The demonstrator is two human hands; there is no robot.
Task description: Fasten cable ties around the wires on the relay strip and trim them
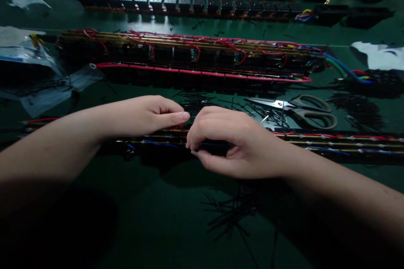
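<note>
Across the green table, close to me, lies a long dark strip assembly (328,143) with brass-coloured rails and red and blue wires. My left hand (158,115) rests over its far edge, thumb stretched to the right, the other fingers curled down out of sight. Just right of it, my right hand (224,138) bends over the same rails, thumb and fingertips drawn together in a pinch. Anything between those tips is too small to make out. Thin black cable ties (195,103) lie loose behind my hands.
Scissors (293,109) lie behind my right wrist, beside a pile of cable ties (358,111). More ties (232,210) are scattered in front. Beyond stand a wired assembly (176,48) and black rows (189,6). A plastic bag (28,56) lies at left, white paper (378,54) at right.
</note>
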